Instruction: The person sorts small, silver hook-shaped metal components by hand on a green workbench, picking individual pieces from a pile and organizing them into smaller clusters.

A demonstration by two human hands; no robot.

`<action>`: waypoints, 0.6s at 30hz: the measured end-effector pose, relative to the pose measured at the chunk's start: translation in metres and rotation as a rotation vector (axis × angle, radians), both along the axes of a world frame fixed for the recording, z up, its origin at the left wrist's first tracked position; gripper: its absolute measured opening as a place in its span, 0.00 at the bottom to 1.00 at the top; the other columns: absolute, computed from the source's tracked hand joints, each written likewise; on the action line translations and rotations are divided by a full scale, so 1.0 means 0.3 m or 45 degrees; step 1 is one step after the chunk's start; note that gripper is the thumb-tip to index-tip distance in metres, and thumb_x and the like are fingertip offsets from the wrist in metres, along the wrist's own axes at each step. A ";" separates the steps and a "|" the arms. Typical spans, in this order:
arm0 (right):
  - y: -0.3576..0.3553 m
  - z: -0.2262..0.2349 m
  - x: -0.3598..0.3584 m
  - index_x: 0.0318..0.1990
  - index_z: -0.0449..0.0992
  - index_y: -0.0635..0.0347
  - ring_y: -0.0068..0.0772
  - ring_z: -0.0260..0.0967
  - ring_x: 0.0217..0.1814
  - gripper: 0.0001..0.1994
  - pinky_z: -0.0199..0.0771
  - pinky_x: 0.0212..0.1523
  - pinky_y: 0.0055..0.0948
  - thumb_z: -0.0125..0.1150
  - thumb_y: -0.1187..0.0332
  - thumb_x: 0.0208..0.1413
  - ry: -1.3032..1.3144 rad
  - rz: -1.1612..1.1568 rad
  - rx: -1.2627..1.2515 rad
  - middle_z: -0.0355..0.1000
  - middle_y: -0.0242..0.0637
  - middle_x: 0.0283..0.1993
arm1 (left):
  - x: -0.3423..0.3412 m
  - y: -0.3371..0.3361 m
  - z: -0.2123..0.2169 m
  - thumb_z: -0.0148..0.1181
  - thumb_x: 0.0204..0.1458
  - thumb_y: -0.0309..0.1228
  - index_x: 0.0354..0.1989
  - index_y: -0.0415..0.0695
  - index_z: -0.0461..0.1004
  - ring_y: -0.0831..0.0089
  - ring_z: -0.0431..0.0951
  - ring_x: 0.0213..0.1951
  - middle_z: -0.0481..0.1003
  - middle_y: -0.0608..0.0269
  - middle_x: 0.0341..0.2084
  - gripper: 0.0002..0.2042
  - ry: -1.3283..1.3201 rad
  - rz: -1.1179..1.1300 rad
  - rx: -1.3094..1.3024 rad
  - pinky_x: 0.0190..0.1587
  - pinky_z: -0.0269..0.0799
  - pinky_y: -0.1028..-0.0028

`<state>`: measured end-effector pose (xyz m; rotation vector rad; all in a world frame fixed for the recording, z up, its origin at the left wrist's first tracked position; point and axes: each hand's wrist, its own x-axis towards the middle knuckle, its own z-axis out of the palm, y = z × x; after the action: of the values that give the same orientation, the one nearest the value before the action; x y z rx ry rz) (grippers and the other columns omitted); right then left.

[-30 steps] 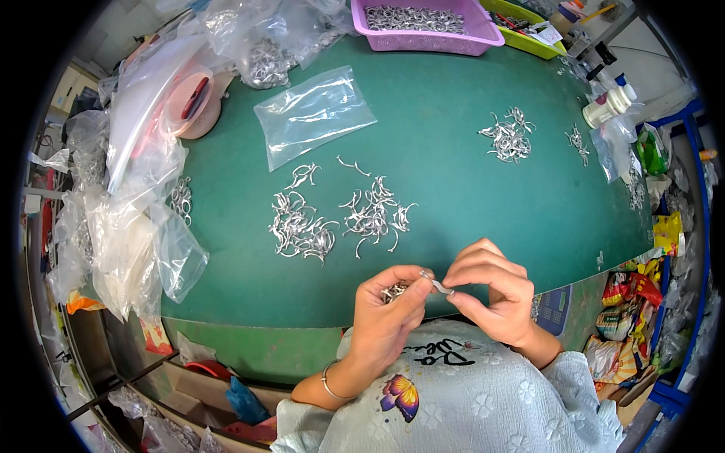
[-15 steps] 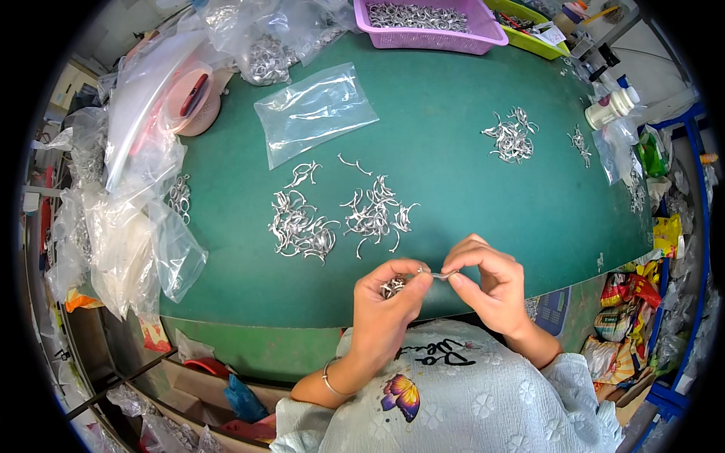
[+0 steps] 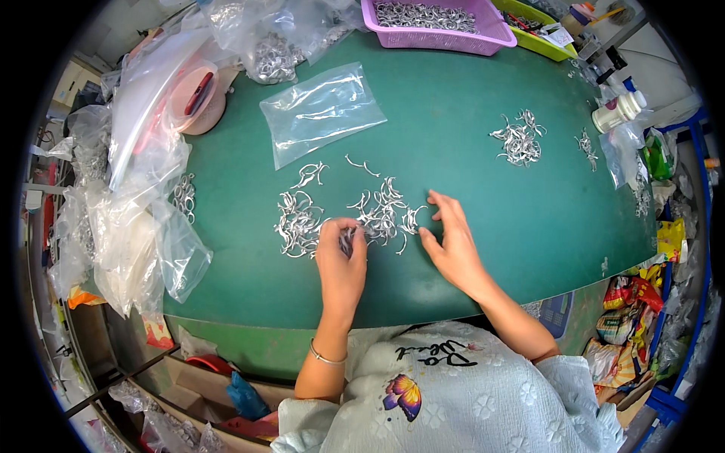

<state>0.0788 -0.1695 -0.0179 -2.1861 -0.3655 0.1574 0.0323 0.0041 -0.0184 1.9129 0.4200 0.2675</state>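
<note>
Small curved silver metal pieces lie in two loose piles on the green tabletop (image 3: pixel 453 98). My left hand (image 3: pixel 341 260) is closed around several of these pieces, which show between its thumb and fingers. It sits between the left pile (image 3: pixel 297 225) and the right pile (image 3: pixel 383 210), close to both. Just right of the right pile, my right hand (image 3: pixel 455 245) is open, thumb and fingers apart, with nothing visible in it. A few pieces (image 3: pixel 411 219) lie by its thumb. One single piece (image 3: pixel 362 165) rests above the piles.
A flat clear plastic bag (image 3: pixel 323 113) lies beyond the piles. Another pile of silver pieces (image 3: pixel 521 141) is at the right. Along the far edge stand a purple basket (image 3: pixel 445 39) of metal parts and a green tray (image 3: pixel 555 51). Plastic bags (image 3: pixel 132 234) crowd the left, beside a pink tub (image 3: pixel 208 117).
Both hands have parted and moved forward over the table. My left hand went up and left to the piles with its bunch of pieces. The right hand no longer pinches the piece.
</note>
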 end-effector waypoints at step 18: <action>0.150 -0.059 0.121 0.58 0.57 0.66 0.46 0.44 0.67 0.20 0.45 0.64 0.35 0.40 0.67 0.59 -0.017 0.371 0.260 0.52 0.50 0.63 | -0.050 -0.092 0.060 0.58 0.42 0.22 0.42 0.41 0.69 0.57 0.65 0.49 0.67 0.55 0.44 0.16 -0.136 -0.349 0.742 0.53 0.53 0.58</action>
<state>0.1152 -0.1245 -0.0357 -1.9255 -0.6778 0.2542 0.0173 -0.0235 -0.0003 2.4801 -0.0045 0.3326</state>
